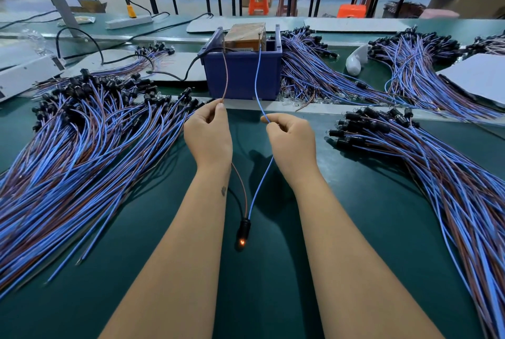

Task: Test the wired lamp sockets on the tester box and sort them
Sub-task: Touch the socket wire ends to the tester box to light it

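The left hand [208, 133] is pinching the brown wire [225, 76], the right hand [291, 139] the blue wire [257, 79]; the socket [243, 230] is glowing, so steady contact on the far tester box [243, 76] matters.

One tester box [242, 76], two hands (many sockets).

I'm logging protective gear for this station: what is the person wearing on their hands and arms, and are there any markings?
Nothing is worn: the left hand and right hand are bare, without gloves, rings or watch in view, and both forearms are uncovered, with no sleeves showing. A small dark mark sits on the left forearm near the wrist.
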### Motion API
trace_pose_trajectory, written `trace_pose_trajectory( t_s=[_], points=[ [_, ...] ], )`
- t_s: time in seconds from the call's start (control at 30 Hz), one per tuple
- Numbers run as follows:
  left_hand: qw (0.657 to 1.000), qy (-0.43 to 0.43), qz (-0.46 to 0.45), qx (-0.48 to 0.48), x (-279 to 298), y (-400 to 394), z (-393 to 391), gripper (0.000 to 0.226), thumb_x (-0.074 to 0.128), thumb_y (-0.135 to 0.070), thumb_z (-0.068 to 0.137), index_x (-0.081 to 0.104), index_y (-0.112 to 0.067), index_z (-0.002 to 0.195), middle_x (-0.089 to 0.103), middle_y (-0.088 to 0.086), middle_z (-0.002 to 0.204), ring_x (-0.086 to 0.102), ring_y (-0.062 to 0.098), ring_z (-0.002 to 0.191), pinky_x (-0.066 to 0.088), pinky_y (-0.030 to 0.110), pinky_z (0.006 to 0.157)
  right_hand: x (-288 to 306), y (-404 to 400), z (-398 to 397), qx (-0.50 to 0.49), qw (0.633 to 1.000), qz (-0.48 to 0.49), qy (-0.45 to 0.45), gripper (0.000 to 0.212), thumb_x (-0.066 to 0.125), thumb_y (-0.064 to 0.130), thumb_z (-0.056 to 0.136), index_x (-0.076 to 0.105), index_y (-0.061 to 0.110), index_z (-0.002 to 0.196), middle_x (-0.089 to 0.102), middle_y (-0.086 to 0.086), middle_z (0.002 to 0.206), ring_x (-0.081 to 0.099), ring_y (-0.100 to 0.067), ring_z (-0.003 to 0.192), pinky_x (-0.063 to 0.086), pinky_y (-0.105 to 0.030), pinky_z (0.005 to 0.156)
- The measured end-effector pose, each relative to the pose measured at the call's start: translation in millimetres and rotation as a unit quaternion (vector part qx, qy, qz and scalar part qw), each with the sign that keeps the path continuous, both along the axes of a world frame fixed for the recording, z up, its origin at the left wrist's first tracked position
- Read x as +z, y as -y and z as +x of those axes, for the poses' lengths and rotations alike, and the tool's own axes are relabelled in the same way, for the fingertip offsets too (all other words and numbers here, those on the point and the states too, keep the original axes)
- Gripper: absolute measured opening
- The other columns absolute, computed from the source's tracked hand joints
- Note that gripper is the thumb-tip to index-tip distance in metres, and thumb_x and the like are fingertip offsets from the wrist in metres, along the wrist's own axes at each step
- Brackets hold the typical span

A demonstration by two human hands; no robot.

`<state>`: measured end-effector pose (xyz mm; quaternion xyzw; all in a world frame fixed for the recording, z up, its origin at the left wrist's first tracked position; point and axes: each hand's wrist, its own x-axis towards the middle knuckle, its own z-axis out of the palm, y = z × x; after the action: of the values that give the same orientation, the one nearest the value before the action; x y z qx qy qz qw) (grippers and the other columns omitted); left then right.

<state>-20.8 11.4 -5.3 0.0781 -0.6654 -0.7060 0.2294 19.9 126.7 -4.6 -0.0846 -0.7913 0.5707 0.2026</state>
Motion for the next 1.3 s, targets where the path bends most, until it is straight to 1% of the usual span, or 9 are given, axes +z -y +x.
trace_pose_trajectory(
  t_s=[0.03, 0.07, 0.13, 0.2, 0.37, 0.6, 0.9, 1.1, 1.3],
  points=[
    [1.0, -0.001, -0.001, 0.001, 0.2, 0.0, 0.4, 0.022, 0.058, -0.016, 0.094, 0.075, -0.01, 0.106, 0.068, 0.008, 0.076, 0.048, 0.004, 0.062, 0.043, 0.027, 0.07, -0.2, 0.2, 0.0, 0.003, 1.0, 0.0, -0.001, 0.027, 0.05, 0.013, 0.087, 0.072, 0.026, 0.096, 0.044, 0.015, 0.044, 0.035, -0.006, 0.044, 0.032, -0.024, 0.051],
    [1.0, -0.002, -0.002, 0.001, 0.0, -0.2, 0.6, 0.021, 0.058, -0.016, 0.094, 0.075, -0.011, 0.106, 0.068, 0.008, 0.075, 0.047, 0.004, 0.061, 0.043, 0.027, 0.07, -0.2, 0.6, 0.1, 0.007, 1.0, 0.0, -0.003, 0.027, 0.05, 0.013, 0.087, 0.072, 0.026, 0.097, 0.044, 0.015, 0.044, 0.035, -0.006, 0.044, 0.032, -0.024, 0.051],
    [1.0, -0.003, -0.004, -0.003, -0.7, -0.6, 0.6, 0.021, 0.058, -0.016, 0.094, 0.076, -0.011, 0.104, 0.059, -0.008, 0.063, 0.045, 0.003, 0.057, 0.041, 0.027, 0.066, -0.6, 1.1, 0.5, 0.013, 1.0, 0.002, -0.006, 0.029, 0.049, 0.013, 0.087, 0.072, 0.025, 0.099, 0.044, 0.015, 0.045, 0.036, -0.006, 0.044, 0.032, -0.024, 0.05],
    [1.0, -0.003, -0.001, -0.006, -1.3, -0.4, -0.2, 0.021, 0.058, -0.017, 0.094, 0.076, -0.011, 0.103, 0.054, -0.015, 0.059, 0.043, 0.003, 0.053, 0.039, 0.025, 0.062, -0.7, 1.1, 0.4, 0.015, 1.0, 0.004, -0.01, 0.029, 0.049, 0.012, 0.088, 0.072, 0.024, 0.1, 0.045, 0.015, 0.044, 0.036, -0.006, 0.043, 0.031, -0.023, 0.05],
    [1.0, -0.005, -0.005, -0.001, -1.2, -0.3, 0.0, 0.021, 0.058, -0.017, 0.095, 0.076, -0.012, 0.104, 0.054, -0.017, 0.058, 0.043, 0.0, 0.049, 0.038, 0.02, 0.057, -1.0, 1.3, 0.1, 0.016, 1.0, 0.011, -0.016, 0.03, 0.049, 0.011, 0.088, 0.073, 0.024, 0.101, 0.045, 0.016, 0.044, 0.037, -0.006, 0.043, 0.03, -0.022, 0.05],
    [1.0, -0.001, 0.0, -0.002, -0.4, 0.0, 0.7, 0.021, 0.058, -0.017, 0.095, 0.075, -0.011, 0.105, 0.057, -0.013, 0.065, 0.048, 0.004, 0.06, 0.043, 0.028, 0.068, -1.2, 1.3, -0.2, 0.016, 1.0, 0.012, -0.013, 0.029, 0.049, 0.012, 0.088, 0.072, 0.023, 0.102, 0.046, 0.017, 0.044, 0.038, -0.006, 0.043, 0.03, -0.023, 0.051],
    [1.0, -0.004, 0.004, -0.003, -1.6, -0.1, -0.2, 0.021, 0.058, -0.018, 0.094, 0.076, -0.012, 0.104, 0.054, -0.015, 0.059, 0.044, 0.005, 0.054, 0.04, 0.027, 0.062, -0.1, 0.4, -0.8, 0.005, 1.0, -0.002, -0.015, 0.03, 0.049, 0.011, 0.09, 0.072, 0.022, 0.106, 0.047, 0.02, 0.046, 0.039, -0.005, 0.047, 0.032, -0.022, 0.054],
    [1.0, -0.003, 0.002, -0.006, -1.6, -0.5, 0.5, 0.019, 0.058, -0.017, 0.095, 0.075, -0.014, 0.102, 0.051, -0.02, 0.047, 0.04, 0.002, 0.044, 0.037, 0.019, 0.052, -0.6, 2.4, 0.9, 0.015, 1.0, 0.01, -0.014, 0.029, 0.05, 0.011, 0.089, 0.073, 0.024, 0.102, 0.046, 0.011, 0.051, 0.037, -0.006, 0.045, 0.03, -0.019, 0.049],
    [1.0, -0.002, 0.004, -0.007, -1.0, 0.0, 1.3, 0.018, 0.058, -0.018, 0.095, 0.075, -0.017, 0.1, 0.052, -0.02, 0.046, 0.039, 0.002, 0.044, 0.036, 0.019, 0.05, -0.8, 1.2, 0.6, 0.019, 1.0, 0.012, -0.008, 0.031, 0.049, 0.011, 0.089, 0.073, 0.024, 0.104, 0.044, 0.017, 0.043, 0.037, -0.006, 0.044, 0.027, -0.013, 0.043]
  ],
)
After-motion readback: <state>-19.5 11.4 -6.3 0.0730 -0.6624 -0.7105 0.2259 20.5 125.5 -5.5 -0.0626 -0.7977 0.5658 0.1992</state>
